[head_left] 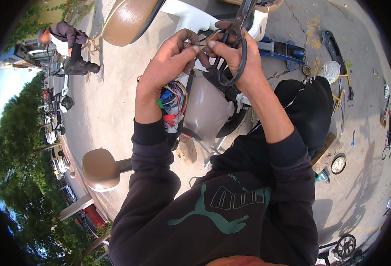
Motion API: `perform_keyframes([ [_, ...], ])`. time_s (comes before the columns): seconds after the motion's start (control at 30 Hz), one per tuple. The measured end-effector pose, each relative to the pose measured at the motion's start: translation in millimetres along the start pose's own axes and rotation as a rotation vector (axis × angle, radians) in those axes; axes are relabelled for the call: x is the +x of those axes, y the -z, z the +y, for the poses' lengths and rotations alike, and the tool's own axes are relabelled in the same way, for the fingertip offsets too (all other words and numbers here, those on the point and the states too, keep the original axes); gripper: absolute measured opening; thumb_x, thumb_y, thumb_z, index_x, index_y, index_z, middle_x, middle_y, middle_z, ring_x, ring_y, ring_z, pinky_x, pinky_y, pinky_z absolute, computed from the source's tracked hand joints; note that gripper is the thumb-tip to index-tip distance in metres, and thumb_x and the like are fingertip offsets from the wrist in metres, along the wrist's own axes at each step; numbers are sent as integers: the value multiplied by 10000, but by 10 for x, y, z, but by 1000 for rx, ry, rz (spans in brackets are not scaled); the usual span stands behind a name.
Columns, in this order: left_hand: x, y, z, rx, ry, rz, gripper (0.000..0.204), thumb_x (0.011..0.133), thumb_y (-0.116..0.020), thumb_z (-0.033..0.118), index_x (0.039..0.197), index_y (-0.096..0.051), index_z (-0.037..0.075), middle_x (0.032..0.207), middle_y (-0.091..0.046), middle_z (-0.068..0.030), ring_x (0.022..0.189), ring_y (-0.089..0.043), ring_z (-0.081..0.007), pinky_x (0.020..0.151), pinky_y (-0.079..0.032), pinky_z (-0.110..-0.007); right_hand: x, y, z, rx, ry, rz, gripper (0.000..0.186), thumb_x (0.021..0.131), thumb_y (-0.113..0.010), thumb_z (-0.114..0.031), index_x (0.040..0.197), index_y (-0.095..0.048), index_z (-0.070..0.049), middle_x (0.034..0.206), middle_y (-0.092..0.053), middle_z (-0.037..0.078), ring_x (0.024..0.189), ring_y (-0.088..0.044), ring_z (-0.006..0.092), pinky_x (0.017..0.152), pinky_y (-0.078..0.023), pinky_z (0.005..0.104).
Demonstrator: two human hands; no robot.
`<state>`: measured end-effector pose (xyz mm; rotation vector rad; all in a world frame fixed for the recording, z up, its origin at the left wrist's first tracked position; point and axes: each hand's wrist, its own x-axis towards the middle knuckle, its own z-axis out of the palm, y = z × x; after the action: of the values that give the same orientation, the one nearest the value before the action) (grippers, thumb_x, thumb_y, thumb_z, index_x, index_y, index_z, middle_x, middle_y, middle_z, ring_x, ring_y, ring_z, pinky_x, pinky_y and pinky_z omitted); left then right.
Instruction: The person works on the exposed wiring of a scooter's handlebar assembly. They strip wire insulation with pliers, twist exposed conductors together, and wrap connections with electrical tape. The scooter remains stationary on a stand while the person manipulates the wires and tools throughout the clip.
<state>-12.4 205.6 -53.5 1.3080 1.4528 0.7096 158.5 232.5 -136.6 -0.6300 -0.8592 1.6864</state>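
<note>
My left hand [173, 60] pinches a thin wire [204, 45] between thumb and fingers. Close beside it, my right hand [237, 57] grips large dark scissors [242, 20], blades pointing up, with its thumb and fingertips near the wire. Below my hands is an opened vehicle body with a pale plastic cover [206, 111] and a bundle of coloured wires and connectors [173, 99]. A white panel [184, 17] lies just beyond my fingers.
Tan seat pads [124, 22] are above and lower left [100, 166]. A seated person [73, 48] is at upper left. A blue floor jack [282, 53], scattered tools [350, 88], a tape roll [307, 70] and wooden blocks [186, 150] rest on the pavement.
</note>
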Motion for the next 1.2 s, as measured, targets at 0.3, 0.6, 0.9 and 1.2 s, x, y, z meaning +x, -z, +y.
perform_keyframes([
  [0.3, 22, -22, -32, 35, -48, -22, 180, 1014, -638, 190, 1129, -561, 75, 814, -660, -48, 581, -430, -35, 524, -305, -189, 4, -4, -28, 31, 5, -7, 413, 881, -701, 12, 1259, -534, 20, 939, -695, 89, 827, -658, 144, 771, -542, 282],
  [0.6, 35, 11, -24, 15, -36, -4, 172, 1013, -644, 193, 1111, -617, 54, 807, -681, -45, 573, -434, -29, 523, -310, -184, 21, -21, 47, -5, 42, 6, 449, 926, -704, -7, 1347, -551, 6, 1012, -711, 100, 895, -697, 170, 835, -568, 320],
  [0.9, 15, 47, -33, 6, -48, -2, 179, 1020, -596, 206, 1119, -596, 58, 815, -699, -65, 590, -458, -35, 529, -329, -200, 27, -63, 100, -27, 50, 2, 451, 921, -737, -33, 1336, -563, 4, 995, -704, 90, 898, -703, 176, 837, -571, 316],
  [1.2, -17, 44, -49, 3, -56, 17, 203, 1044, -579, 228, 1142, -581, 50, 806, -652, -36, 610, -454, -38, 546, -330, -192, 42, -72, 164, 63, 57, -18, 443, 933, -700, -2, 1346, -539, 14, 1049, -714, 141, 973, -729, 230, 906, -600, 356],
])
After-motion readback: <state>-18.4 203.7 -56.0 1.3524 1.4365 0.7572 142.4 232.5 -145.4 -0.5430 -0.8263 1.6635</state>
